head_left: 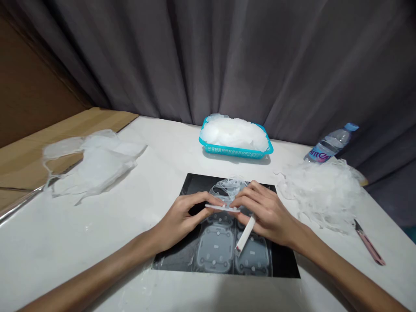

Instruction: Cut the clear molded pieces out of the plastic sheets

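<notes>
Over a black mat point(286, 260), my left hand point(182, 216) and my right hand point(264, 212) pinch the two ends of a thin flat translucent plastic piece point(222, 208), held edge-on between the fingertips. My right hand also grips a white craft knife point(245, 235), which slants down toward me. Under the hands lies a clear moulded plastic sheet point(216, 249) with several rounded-rectangle shapes.
A turquoise basket point(237, 151) heaped with white plastic pieces stands at the back. A pile of plastic trimmings point(320, 190) lies right, with a pink knife point(368, 242) beside it and a water bottle point(329, 145) behind. Crumpled clear bags point(94, 162) lie left, partly over cardboard point(26, 151).
</notes>
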Tool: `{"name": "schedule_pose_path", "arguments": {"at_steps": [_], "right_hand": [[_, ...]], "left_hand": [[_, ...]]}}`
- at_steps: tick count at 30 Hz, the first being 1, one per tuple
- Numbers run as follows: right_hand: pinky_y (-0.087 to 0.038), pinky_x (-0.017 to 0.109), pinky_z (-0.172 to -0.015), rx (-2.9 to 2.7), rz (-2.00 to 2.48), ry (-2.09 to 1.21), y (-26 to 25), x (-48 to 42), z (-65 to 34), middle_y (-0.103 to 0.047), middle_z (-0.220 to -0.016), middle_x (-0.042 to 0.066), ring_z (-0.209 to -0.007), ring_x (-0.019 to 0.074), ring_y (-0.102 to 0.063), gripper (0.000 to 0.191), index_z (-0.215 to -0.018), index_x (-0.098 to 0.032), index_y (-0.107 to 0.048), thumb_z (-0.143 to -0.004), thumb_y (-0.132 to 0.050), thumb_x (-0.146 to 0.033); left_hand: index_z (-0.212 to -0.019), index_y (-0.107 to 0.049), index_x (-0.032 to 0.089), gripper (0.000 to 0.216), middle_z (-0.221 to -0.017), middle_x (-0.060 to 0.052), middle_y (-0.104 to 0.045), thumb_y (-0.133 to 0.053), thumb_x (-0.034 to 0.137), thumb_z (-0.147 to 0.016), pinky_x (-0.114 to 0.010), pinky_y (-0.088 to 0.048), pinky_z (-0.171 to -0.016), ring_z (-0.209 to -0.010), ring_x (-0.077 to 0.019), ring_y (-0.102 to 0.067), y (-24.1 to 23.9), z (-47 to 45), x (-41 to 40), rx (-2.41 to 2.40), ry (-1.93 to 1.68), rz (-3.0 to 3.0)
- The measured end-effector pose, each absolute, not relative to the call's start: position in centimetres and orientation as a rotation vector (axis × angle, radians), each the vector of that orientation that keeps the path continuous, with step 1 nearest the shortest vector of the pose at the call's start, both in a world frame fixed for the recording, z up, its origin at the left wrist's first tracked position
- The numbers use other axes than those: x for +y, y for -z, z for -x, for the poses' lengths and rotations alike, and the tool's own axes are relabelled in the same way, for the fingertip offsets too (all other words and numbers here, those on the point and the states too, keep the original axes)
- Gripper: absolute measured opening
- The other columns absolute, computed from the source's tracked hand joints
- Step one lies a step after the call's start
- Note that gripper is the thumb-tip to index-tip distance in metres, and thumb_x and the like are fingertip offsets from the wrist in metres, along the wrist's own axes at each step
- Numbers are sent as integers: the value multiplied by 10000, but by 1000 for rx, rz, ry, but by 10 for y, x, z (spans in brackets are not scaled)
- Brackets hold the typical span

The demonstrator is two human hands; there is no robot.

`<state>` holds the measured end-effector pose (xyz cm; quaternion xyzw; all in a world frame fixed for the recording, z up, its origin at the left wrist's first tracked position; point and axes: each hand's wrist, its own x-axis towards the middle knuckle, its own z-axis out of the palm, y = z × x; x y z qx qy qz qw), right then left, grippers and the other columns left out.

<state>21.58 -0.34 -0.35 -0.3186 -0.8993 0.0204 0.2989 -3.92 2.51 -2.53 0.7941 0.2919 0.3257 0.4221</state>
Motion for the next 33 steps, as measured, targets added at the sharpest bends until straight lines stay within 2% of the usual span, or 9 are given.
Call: {"name": "schedule_pose_path", "arguments": {"at_steps": [5, 17, 24, 28, 30, 33], "right_hand": [[-531, 360, -745, -2347, 791, -28, 1, -7, -213, -728, -929, 70, -843, 211, -579, 139, -1100, -168, -674, -1022, -559, -164], [-523, 356, -727, -2306, 784, -71, -3, -10, -209, -735, -915, 75, -828, 201, -602, 99, -1086, -136, -684, -1011, -631, -174], [-511, 329, -704, -2268, 750, -31, -1, -13, -202, -751, -901, 79, -787, 187, -600, 149, -1117, -116, -711, -1003, -668, -203], [-503, 318, -704, -2257, 744, 35, 1, -14, -200, -745, -908, 83, -786, 186, -585, 147, -1106, -100, -721, -990, -679, -179], [-496, 311, -692, -2283, 737, 90, 1, -15, -199, -738, -883, 76, -768, 184, -563, 133, -1085, -98, -729, -989, -677, -175], [-485, 305, -670, -2314, 735, 152, 0, -15, -200, -725, -845, 61, -745, 182, -542, 117, -1057, -111, -732, -1003, -658, -184]], "left_hand": [[-1103, -733, 199, 170, -1113, -47, -800, -578, 213, -1035, -267, -550, -946, -1042, -189, -752, 32, 40, 26, 737, -777, -2004], [-1108, -743, 210, 174, -1123, -20, -802, -586, 241, -1040, -237, -539, -940, -1046, -177, -754, 29, 36, 24, 738, -743, -1975], [-1153, -716, 237, 231, -1149, 19, -785, -590, 112, -1005, -222, -519, -947, -1056, -156, -735, 36, 38, 23, 714, -673, -2055], [-1279, -638, 250, 284, -1258, -20, -730, -658, 179, -1004, -270, -510, -997, -1149, -181, -689, 29, 38, 19, 700, -772, -2143], [-1289, -608, 235, 311, -1221, -43, -719, -693, 199, -992, -299, -508, -979, -1125, -192, -673, 25, 39, 18, 657, -867, -2252], [-1200, -624, 205, 220, -1025, -32, -714, -688, 164, -994, -300, -497, -866, -951, -175, -660, 20, 42, 19, 558, -962, -2434]]}}
